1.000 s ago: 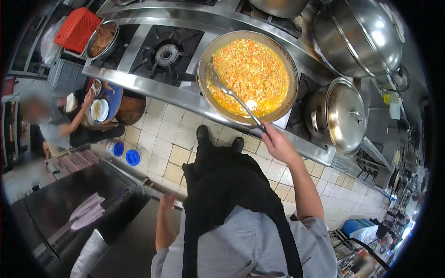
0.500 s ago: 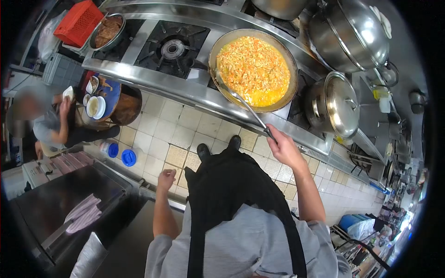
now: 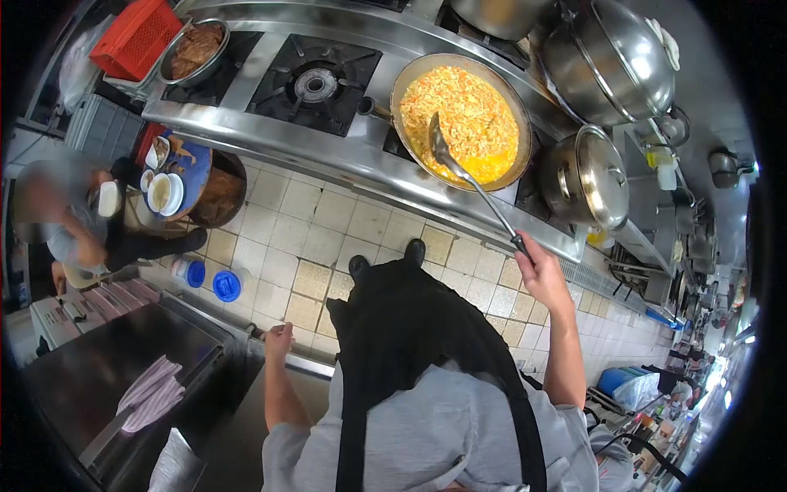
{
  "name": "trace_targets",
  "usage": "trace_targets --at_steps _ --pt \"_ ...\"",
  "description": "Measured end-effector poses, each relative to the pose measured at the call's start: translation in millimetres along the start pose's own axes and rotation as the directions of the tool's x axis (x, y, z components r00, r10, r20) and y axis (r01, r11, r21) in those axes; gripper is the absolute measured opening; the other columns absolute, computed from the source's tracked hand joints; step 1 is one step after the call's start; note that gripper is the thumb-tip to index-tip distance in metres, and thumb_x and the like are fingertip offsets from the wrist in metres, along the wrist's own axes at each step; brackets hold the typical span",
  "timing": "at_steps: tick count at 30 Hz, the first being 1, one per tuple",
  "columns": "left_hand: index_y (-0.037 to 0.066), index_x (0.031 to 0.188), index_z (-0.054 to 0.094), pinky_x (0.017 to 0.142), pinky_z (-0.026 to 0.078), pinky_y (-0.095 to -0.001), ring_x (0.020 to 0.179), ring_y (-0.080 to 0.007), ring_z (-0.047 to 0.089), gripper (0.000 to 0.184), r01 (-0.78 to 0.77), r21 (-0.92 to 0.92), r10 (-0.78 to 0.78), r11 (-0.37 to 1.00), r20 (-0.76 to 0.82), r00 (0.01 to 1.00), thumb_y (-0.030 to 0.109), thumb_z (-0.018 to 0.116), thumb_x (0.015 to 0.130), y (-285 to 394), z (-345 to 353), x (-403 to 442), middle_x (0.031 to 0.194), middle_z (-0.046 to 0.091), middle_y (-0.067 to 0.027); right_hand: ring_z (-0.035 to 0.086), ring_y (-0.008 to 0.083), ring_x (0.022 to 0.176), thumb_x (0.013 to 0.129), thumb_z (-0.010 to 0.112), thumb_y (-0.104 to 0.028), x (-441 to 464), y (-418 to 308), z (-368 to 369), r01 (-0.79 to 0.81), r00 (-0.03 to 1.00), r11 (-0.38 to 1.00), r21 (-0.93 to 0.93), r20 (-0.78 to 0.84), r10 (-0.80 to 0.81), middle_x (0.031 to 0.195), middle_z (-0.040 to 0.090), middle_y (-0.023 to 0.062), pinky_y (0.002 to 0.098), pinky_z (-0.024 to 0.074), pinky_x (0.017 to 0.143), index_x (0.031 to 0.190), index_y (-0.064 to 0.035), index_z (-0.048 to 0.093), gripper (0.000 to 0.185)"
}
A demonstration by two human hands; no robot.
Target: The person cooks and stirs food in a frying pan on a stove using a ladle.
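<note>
My right hand [image 3: 543, 273] grips the black end of a long metal cooking spoon [image 3: 479, 187]. The spoon's head rests in a yellow-orange mix of small chopped pieces [image 3: 467, 102], which fills a wide, deep pan [image 3: 526, 135] on the stove. Bright yellow liquid shows along the pan's near side. The pan's short handle [image 3: 373, 108] points left. My left hand [image 3: 279, 338] hangs low beside the edge of the metal counter, apart from the pan, with its fingers curled and nothing visible in them.
A bare burner [image 3: 315, 85] lies left of the pan, a lidded pot [image 3: 602, 176] right of it. Beyond stand a metal bowl of brown food [image 3: 195, 51] and a red crate [image 3: 135, 41]. At left a person [image 3: 78, 221] sits by a blue-topped drum [image 3: 191, 156] with bowls.
The spoon's head has moved from the pan's left rim rightward into the food. My right hand has shifted right and slightly down; my left hand has moved left and down.
</note>
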State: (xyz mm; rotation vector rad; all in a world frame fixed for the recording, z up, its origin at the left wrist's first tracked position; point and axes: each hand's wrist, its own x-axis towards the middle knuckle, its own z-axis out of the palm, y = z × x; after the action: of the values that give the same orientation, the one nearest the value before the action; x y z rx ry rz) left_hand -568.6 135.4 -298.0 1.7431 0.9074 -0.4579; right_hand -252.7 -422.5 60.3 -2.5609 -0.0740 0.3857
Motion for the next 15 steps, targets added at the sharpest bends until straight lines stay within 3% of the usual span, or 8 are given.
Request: trace_targets --at_steps 1,4,6,9,11,12,15 --pt "-0.006 0.121 0.067 0.054 0.050 -0.0303 0.069 -0.0161 0.069 0.053 -0.008 -0.010 0.008 1.000 0.008 1.000 0.040 0.077 0.097 -4.7 0.3 -1.9 0.089 0.072 -0.0109 0.070 0.0471 0.095 0.101 0.066 -0.010 2.0 -4.4 -0.7 -0.062 0.998 0.998 0.017 0.019 0.062 0.108 0.072 0.0285 0.0459 0.0552 0.084 0.145 -0.0054 0.060 0.045" --pt "-0.006 0.120 0.066 0.051 0.048 -0.0285 0.067 -0.0146 0.068 0.050 0.123 -0.043 -0.123 0.991 0.010 0.992 0.038 0.077 0.097 8.6 5.8 -20.0 0.086 0.071 -0.0090 0.069 0.0457 0.088 0.101 0.066 -0.011 32.2 -10.9 8.3 -0.006 1.000 0.998 0.061 0.010 0.005 0.099 0.071 0.0278 0.0443 0.0545 0.080 0.144 -0.0050 0.060 0.044" --pt "-0.005 0.120 0.066 0.049 0.047 -0.0272 0.066 -0.0137 0.066 0.048 0.229 -0.133 -0.232 0.964 0.000 0.973 0.035 0.077 0.098 26.2 15.2 -26.1 0.085 0.069 -0.0077 0.060 0.0240 0.073 0.102 0.066 -0.011 64.9 -0.3 24.9 0.182 0.983 0.982 0.048 -0.018 -0.181 0.085 0.065 0.0176 0.0381 0.0523 0.073 0.144 -0.0023 0.059 0.044" --pt "-0.004 0.119 0.065 0.047 0.044 -0.0253 0.063 -0.0122 0.064 0.043 0.197 -0.349 -0.210 0.916 0.000 0.978 0.032 0.076 0.098 35.0 29.8 -32.5 0.082 0.067 -0.0057 0.060 0.0211 0.074 0.103 0.065 -0.014 107.6 1.6 33.1 0.184 0.983 0.982 0.040 0.019 -0.185 0.085 0.064 0.0182 0.0384 0.0522 0.073 0.144 -0.0003 0.058 0.044" --pt "-0.004 0.118 0.066 0.047 0.043 -0.0250 0.062 -0.0113 0.062 0.043 0.174 -0.338 -0.194 0.925 -0.025 0.981 0.032 0.076 0.098 41.1 34.8 -38.1 0.082 0.065 -0.0045 0.060 0.0205 0.076 0.103 0.065 -0.014 132.0 21.2 35.3 0.127 0.992 0.989 0.080 0.004 -0.128 0.084 0.064 0.0181 0.0391 0.0523 0.073 0.146 -0.0002 0.057 0.046" --pt "-0.004 0.118 0.066 0.046 0.043 -0.0248 0.061 -0.0108 0.061 0.042 0.162 -0.333 -0.185 0.929 -0.040 0.982 0.032 0.076 0.098 44.9 37.8 -41.0 0.081 0.065 -0.0039 0.058 0.0161 0.074 0.104 0.065 -0.016 143.6 45.0 38.0 0.182 0.983 0.981 0.073 -0.042 -0.179 0.083 0.065 0.0122 0.0353 0.0507 0.069 0.147 -0.0006 0.057 0.047" --pt "-0.001 0.113 0.067 0.046 0.042 -0.0244 0.060 -0.0098 0.059 0.041 0.166 -0.309 -0.192 0.936 -0.054 0.980 0.035 0.077 0.098 39.5 41.8 -47.8 0.078 0.062 -0.0016 0.055 0.0101 0.073 0.106 0.064 -0.021 151.6 72.9 22.9 0.093 0.992 0.962 0.258 0.064 -0.112 0.084 0.066 0.0033 0.0292 0.0474 0.065 0.149 -0.0011 0.057 0.047"
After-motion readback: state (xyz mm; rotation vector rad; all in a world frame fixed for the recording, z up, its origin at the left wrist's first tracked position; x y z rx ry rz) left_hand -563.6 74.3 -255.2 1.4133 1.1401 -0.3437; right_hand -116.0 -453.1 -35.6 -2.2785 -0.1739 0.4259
